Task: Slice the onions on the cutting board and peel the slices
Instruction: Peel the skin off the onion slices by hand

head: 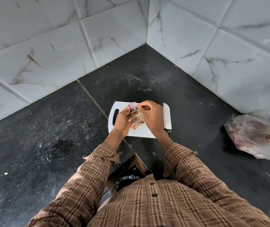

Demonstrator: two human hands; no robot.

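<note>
Peeling underway: left hand (122,121) grips a cut onion (133,107), right hand (152,116) pinches its skin; knife (167,117) idle, more pieces (140,120) wait on the board (140,132).

Cutting board (144,133) lay in counter corner. Tiled walls (229,51) closed off the far side. Knife (167,117) along board's right edge blocked that approach. Plastic bag (255,135) sat well right. Bare dark counter (49,128) left of board gave open passage.

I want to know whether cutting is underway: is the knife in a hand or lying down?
Lying down. The knife rests flat along the cutting board's right edge, while the left hand holds an onion piece and the right hand pinches its skin.
</note>
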